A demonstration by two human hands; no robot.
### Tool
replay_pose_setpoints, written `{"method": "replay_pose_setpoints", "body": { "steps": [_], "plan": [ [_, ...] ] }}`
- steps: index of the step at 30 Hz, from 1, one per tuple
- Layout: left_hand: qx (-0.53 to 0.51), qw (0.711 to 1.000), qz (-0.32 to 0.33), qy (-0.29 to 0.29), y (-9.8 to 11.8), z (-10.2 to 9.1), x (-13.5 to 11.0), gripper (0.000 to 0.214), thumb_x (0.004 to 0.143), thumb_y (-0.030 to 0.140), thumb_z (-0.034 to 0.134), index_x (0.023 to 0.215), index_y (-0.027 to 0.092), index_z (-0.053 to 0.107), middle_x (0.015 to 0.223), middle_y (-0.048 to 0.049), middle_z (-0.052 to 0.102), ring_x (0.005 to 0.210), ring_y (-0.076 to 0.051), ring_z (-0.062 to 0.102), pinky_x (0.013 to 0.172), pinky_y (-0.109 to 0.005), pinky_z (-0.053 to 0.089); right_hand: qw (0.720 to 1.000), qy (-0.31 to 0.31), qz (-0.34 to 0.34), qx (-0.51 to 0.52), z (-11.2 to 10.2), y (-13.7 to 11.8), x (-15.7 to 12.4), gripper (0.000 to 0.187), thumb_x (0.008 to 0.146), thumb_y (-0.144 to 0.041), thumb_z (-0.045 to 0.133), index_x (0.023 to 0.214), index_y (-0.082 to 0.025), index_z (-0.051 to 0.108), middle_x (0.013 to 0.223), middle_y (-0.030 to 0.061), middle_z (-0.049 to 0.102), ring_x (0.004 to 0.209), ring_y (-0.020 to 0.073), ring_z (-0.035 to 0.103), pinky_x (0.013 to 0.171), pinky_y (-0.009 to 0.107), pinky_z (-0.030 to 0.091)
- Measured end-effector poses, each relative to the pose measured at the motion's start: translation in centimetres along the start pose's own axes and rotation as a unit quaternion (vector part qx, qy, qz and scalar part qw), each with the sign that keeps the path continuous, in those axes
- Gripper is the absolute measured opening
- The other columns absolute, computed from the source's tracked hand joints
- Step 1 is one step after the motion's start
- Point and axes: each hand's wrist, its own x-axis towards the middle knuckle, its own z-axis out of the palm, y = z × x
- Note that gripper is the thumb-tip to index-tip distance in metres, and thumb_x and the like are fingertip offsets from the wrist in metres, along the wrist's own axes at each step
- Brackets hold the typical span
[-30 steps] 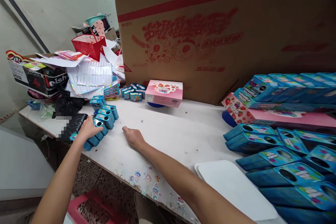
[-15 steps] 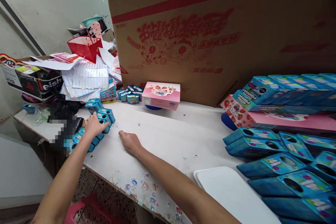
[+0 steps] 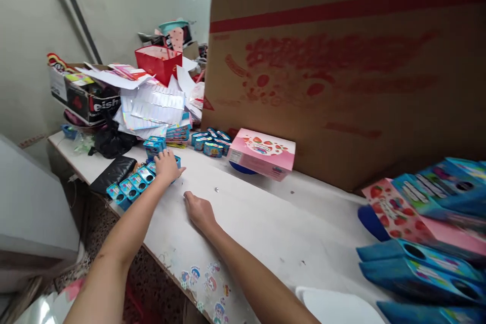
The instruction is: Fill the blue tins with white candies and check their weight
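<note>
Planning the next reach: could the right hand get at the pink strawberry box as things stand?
Probably yes. The right hand lies on the white tabletop, and only open board with a few small specks separates it from the pink strawberry box.

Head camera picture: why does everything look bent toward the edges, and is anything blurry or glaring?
In the head view, wide-angle stretching bends the white table and swells the cardboard carton, whose red print looks smeared; the holographic sheets show a soft sheen; light is even, with faint shadows.
</note>
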Motion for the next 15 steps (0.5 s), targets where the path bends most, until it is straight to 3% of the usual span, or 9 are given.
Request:
{"method": "replay_pose_setpoints", "body": {
  "steps": [5,15],
  "plan": [
    [0.008,0.999,0.045,-0.009,-0.9,0.5,-0.5,0.066,0.078,0.051,0.056,0.129,0.013,0.039,0.135,-0.0226,0.039,0.121,-0.037,0.037,0.101,-0.053,0.023,1.0,-0.007,-0.007,-0.014,0.1,-0.2,-0.2,0.031,0.095,-0.026,0.024,0.11,-0.024,0.051,0.094,0.0039,0.07,0.077,0.0173,0.062,0.058,0.025,0.031],
    [0.072,0.993,0.089,0.001,-3.0,0.2,-0.4,0.063,0.077,0.044,0.059,0.13,0.014,0.043,0.142,-0.0212,0.034,0.129,-0.038,0.031,0.105,-0.05,0.022,1.0,-0.008,-0.006,-0.021,-0.1,-0.3,-0.2,0.033,0.096,-0.028,0.022,0.108,-0.023,0.053,0.092,0.0041,0.07,0.076,0.0175,0.062,0.058,0.025,0.031]
  ]
}}
